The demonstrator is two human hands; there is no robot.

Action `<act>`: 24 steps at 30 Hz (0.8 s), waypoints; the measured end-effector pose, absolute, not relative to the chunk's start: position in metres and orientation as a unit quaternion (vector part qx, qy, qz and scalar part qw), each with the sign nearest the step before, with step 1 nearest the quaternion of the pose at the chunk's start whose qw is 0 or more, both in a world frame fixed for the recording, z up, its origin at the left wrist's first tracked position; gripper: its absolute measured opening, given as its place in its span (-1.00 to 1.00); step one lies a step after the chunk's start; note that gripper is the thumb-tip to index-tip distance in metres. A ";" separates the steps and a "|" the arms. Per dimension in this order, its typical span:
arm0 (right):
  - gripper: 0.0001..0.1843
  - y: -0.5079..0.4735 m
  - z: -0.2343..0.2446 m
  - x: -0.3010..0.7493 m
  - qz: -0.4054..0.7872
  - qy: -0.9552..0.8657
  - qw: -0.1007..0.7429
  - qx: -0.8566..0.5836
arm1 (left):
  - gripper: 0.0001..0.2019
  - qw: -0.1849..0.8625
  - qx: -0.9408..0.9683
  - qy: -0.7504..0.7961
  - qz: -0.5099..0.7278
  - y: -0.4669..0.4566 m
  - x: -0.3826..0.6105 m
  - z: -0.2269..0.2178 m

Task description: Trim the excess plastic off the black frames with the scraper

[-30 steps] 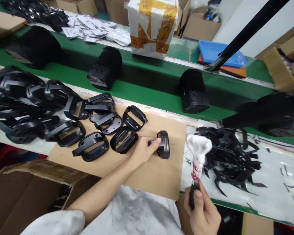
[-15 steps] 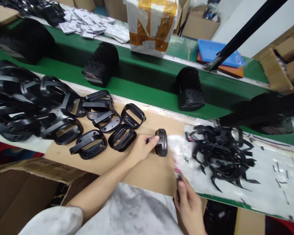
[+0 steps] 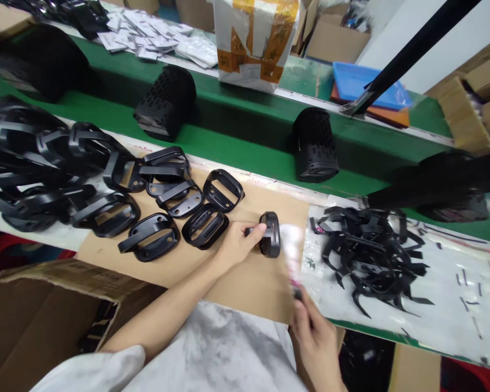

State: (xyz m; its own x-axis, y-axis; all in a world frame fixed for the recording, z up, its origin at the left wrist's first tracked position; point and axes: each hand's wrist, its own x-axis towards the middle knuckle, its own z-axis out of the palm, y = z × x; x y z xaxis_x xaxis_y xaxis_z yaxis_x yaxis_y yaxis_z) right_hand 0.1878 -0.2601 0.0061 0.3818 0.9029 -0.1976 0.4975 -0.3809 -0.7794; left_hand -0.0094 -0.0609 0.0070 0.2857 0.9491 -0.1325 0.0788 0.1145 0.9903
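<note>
My left hand (image 3: 242,243) is closed on a black plastic frame with a handle bar (image 3: 271,234), which stands on its edge on the brown cardboard sheet (image 3: 249,294). My fingers pinch the bar from the left. In my right hand (image 3: 316,337) is the black grip of a mallet-like tool (image 3: 293,256); its white and pink upper part is smeared by motion, just right of the frame. Several similar black frames (image 3: 157,237) lie on the cardboard to the left of my left hand.
A heap of thin black strips and brackets (image 3: 371,250) lies on the white bench top at right. More black frames (image 3: 28,158) are piled at far left. Black perforated housings (image 3: 316,144) stand on the green belt (image 3: 245,147) ahead. An open carton (image 3: 36,321) is below left.
The tool in my right hand is blurred in both frames, its head at a slightly different angle. My left hand keeps hold of the black frame, and the view has shifted a little.
</note>
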 end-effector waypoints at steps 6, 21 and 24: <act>-0.43 -0.242 0.024 0.200 0.349 -0.511 0.226 -0.752 | -0.48 0.584 0.553 0.463 0.373 -0.060 -0.010 0.006; -0.40 -0.238 0.025 0.190 0.359 -0.497 0.229 -0.756 | -0.48 0.579 0.552 0.462 0.384 -0.059 -0.010 0.004; -0.42 -0.242 0.027 0.196 0.338 -0.486 0.250 -0.766 | -0.46 0.601 0.514 0.460 0.405 -0.056 -0.010 0.001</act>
State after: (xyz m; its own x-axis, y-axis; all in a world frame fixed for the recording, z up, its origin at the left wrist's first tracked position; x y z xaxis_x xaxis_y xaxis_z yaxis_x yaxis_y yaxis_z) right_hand 0.1959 -0.2423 0.0266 0.3003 0.9135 -0.2745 0.5753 -0.4030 -0.7118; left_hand -0.0102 -0.0563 0.0013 0.2492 0.9587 -0.1369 -0.0132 0.1447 0.9894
